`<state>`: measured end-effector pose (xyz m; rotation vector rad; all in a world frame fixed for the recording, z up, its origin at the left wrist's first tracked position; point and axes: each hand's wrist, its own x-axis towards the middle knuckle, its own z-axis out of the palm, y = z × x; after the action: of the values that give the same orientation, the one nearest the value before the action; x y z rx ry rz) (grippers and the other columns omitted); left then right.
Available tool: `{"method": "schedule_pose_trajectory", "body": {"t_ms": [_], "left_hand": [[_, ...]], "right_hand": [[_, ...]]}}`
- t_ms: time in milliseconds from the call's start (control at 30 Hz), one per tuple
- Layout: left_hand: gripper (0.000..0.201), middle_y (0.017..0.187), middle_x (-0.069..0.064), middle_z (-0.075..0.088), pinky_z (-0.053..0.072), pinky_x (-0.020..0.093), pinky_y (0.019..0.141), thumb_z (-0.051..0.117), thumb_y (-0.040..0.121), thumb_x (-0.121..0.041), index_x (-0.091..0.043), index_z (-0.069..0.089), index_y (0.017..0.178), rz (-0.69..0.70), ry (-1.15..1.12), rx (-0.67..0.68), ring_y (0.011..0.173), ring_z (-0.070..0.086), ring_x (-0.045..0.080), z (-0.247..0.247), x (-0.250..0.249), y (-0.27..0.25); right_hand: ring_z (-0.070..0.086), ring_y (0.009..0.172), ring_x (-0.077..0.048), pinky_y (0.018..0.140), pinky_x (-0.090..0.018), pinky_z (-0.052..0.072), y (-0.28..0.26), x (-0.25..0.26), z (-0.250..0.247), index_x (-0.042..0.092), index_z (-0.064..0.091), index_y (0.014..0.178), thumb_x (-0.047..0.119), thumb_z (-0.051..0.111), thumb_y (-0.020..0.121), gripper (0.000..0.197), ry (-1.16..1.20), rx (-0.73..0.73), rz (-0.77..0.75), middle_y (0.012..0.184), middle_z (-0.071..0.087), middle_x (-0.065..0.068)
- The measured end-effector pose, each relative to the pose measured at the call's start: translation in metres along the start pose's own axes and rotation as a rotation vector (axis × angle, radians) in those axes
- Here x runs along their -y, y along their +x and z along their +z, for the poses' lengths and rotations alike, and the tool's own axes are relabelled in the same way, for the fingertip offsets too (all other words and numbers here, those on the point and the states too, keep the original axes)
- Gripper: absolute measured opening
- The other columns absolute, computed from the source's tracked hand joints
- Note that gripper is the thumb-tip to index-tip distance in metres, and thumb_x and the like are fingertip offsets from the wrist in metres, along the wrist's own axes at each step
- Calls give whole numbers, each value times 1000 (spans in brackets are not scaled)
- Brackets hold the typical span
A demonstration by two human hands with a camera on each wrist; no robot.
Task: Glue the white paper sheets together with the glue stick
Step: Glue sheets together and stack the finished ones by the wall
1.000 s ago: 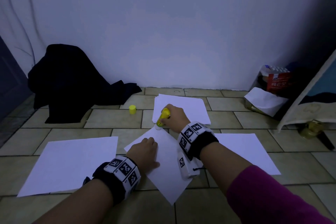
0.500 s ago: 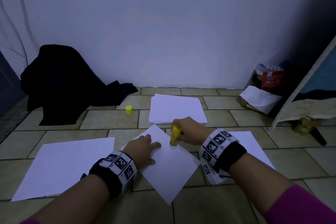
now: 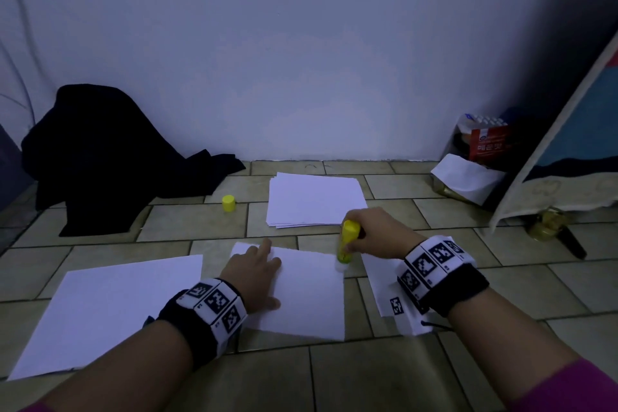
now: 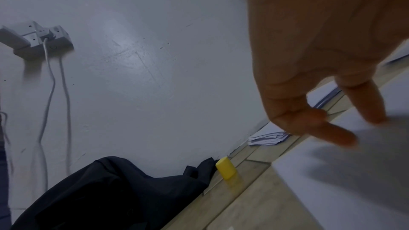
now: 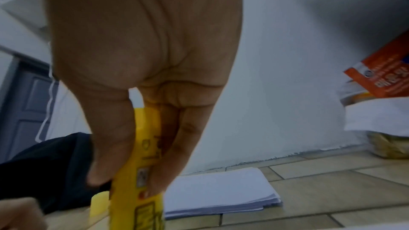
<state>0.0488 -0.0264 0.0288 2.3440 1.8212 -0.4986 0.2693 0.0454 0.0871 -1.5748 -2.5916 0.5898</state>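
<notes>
Paper sheet (image 3: pixel 307 298) is lying on the tiled floor (image 3: pixel 187 224), near the paper stack (image 3: pixel 314 201). Left hand (image 3: pixel 254 278), fingers seemingly flat, is pinning it down. Right hand (image 3: pixel 374 234) is gripping the glue stick (image 3: pixel 347 241) upright at the far right corner; gentle, even strokes should avoid wrinkling.

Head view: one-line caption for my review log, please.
Right hand holds yellow glue stick upright at the corner of a white sheet that the left hand presses flat.
</notes>
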Motion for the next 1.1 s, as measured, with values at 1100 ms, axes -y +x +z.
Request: {"method": "schedule_pose_trajectory", "body": {"t_ms": [1100], "left_hand": [[67, 156, -1, 17, 39, 37, 103, 50, 96, -15, -36, 18, 152, 218, -4, 99, 139, 26, 21, -1, 3, 3]], "right_hand": [[57, 91, -20, 71, -28, 46, 11, 13, 5, 9, 61, 113, 19, 76, 78, 39, -162, 226, 48, 113, 62, -10]]}}
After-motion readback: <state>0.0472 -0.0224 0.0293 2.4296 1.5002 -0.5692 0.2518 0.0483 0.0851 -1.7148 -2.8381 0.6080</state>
